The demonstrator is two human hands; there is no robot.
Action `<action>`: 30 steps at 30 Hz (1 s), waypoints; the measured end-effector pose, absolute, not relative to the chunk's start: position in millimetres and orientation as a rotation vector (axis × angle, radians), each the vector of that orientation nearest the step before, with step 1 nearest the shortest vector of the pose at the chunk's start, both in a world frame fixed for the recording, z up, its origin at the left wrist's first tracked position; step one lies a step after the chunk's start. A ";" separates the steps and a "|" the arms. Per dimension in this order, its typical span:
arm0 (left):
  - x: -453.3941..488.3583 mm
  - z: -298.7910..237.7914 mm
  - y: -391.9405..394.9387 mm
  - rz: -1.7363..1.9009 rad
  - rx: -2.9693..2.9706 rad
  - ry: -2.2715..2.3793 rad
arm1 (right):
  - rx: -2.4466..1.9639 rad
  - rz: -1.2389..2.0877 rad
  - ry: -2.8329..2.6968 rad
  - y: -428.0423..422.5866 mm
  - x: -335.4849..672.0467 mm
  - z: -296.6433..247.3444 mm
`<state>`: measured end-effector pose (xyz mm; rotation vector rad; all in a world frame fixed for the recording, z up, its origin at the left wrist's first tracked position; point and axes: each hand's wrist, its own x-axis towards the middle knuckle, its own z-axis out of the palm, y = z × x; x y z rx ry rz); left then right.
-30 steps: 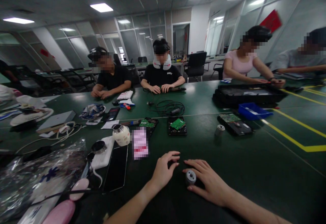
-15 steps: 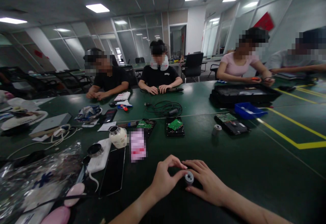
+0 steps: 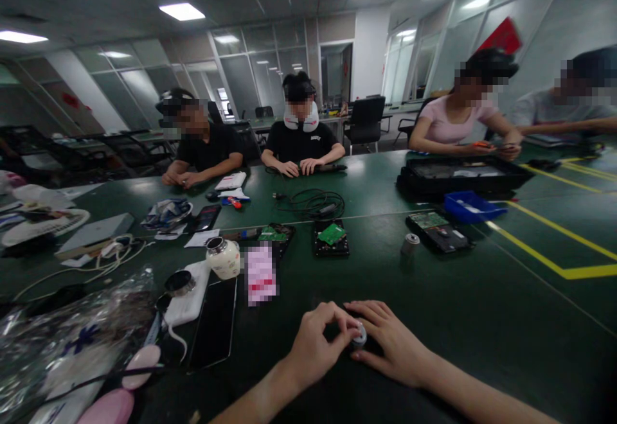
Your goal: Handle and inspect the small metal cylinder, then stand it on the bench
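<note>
A small silver cylindrical motor [image 3: 359, 340] stands on the green table close in front of me, its upper end partly covered by fingertips. My right hand [image 3: 395, 347] holds the motor from the right, between thumb and fingers. Over its top, the thumb and index finger of my left hand [image 3: 321, 337] are pinched together; whatever lies between them is too small or hidden to make out. Further off to the right, a similar silver cylinder [image 3: 410, 244] stands upright, touched by nobody.
Hard drives with green boards [image 3: 331, 238] lie ahead of my hands. On the left are a cream jar [image 3: 223, 258], a black phone [image 3: 214, 321] and crinkled plastic [image 3: 96, 321]. A blue tray [image 3: 475, 207] and a black bin [image 3: 463, 180] stand right. Several co-workers sit opposite.
My left thumb and index finger have closed into a pinch over the top of the motor, covering more of it. My right hand has stayed around the motor.
</note>
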<state>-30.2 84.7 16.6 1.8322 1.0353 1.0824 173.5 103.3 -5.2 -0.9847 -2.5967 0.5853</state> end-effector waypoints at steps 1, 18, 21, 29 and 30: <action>-29.8 16.6 84.2 1.079 1.840 1.024 | -0.983 0.581 -2.600 103.2 173.5 -5.3; -27.5 14.7 83.3 1.101 1.999 1.146 | -0.973 0.546 -2.572 104.0 174.2 -6.0; -26.4 17.0 83.6 1.090 1.983 1.089 | -0.961 0.543 -2.566 103.9 175.3 -8.1; -23.3 18.7 79.2 1.066 1.911 1.115 | -0.976 0.548 -2.580 103.6 173.6 -9.3; -24.3 18.5 80.4 1.098 1.900 1.128 | -0.980 0.553 -2.587 103.4 173.4 -8.0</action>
